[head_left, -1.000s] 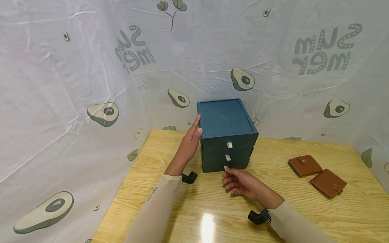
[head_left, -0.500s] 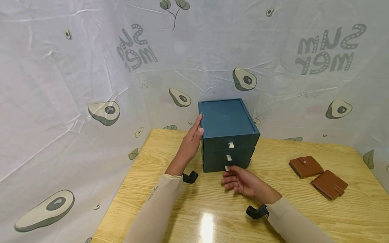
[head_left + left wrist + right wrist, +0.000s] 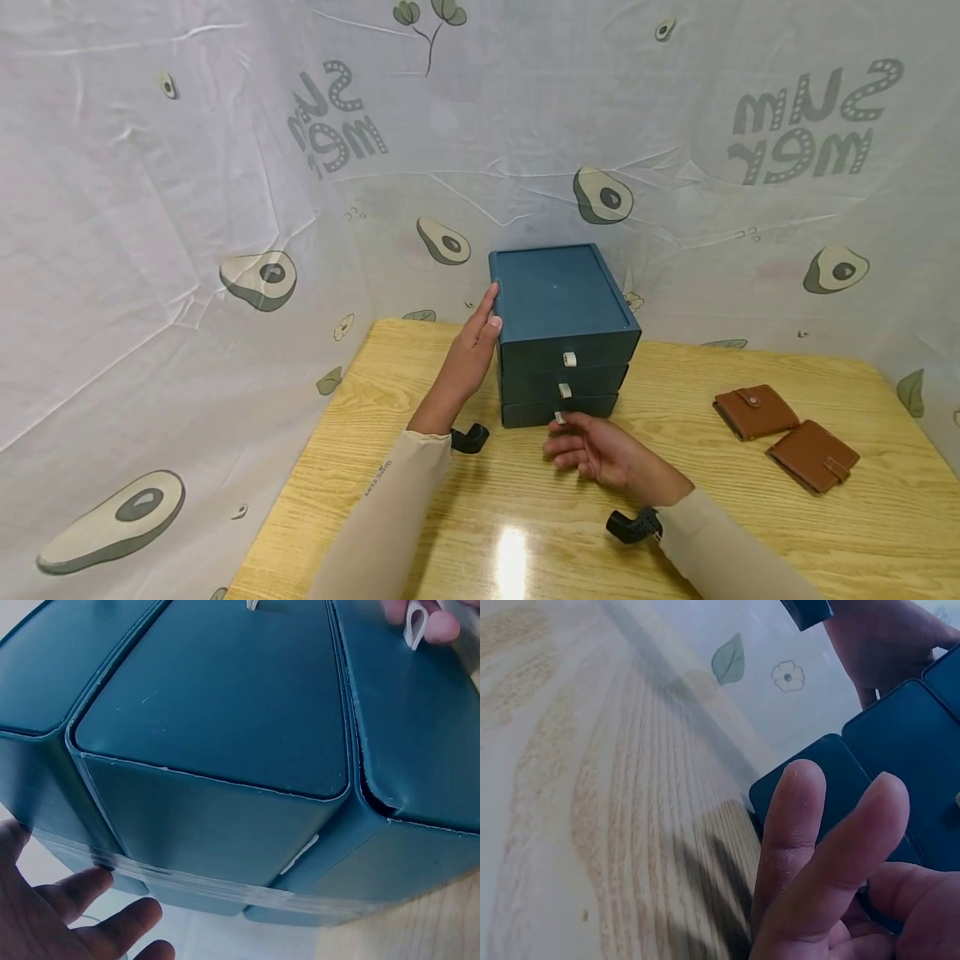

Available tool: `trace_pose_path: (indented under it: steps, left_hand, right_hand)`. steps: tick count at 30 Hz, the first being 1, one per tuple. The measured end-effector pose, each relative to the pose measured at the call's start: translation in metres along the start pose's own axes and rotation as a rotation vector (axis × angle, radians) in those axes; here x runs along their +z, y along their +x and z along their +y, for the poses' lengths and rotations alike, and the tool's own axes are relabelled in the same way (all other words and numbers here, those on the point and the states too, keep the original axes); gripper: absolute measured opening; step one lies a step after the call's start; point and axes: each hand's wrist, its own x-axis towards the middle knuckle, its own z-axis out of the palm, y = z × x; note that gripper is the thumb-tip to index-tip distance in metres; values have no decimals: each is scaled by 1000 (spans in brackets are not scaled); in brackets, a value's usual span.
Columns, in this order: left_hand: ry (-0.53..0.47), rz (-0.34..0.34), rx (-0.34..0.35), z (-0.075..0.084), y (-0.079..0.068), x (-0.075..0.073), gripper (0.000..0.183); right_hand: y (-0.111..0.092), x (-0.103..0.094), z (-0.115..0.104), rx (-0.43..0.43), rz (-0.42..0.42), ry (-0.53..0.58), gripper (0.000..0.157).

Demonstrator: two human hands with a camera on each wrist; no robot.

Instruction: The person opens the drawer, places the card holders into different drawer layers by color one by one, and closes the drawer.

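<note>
A dark blue three-drawer box (image 3: 555, 292) stands on the wooden table near the back cloth. My left hand (image 3: 467, 354) rests along its left side with the fingers extended, and the left wrist view shows those fingers spread by the side wall. Low at the front, my right hand (image 3: 603, 454) pinches the white pull tab (image 3: 558, 417) of the bottom drawer (image 3: 521, 414) between thumb and index finger. That drawer sits slightly forward of the frame, with a thin gap along its edge in the left wrist view. The right hand's other fingers reach out loosely over the table.
Two brown leather wallets (image 3: 813, 457) lie side by side on the right of the wooden table (image 3: 450, 533). White tabs mark the top drawer (image 3: 525, 354) and the middle drawer (image 3: 528, 385). A printed cloth (image 3: 675, 208) hangs behind and at the left.
The bottom drawer has come forward a little, and its top edge now shows as a line. My right hand has shifted slightly; my left hand stays on the box's side.
</note>
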Motion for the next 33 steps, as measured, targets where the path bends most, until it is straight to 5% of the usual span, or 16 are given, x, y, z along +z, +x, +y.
trace_pose_path:
  steps: [14, 33]
  left_hand:
    - [4, 3, 8, -2, 0, 1, 63]
    - [13, 4, 6, -4, 2, 1, 65]
  right_hand:
    - [-16, 11, 14, 1, 137, -185, 45]
    - [-51, 23, 44, 3, 171, -255, 46]
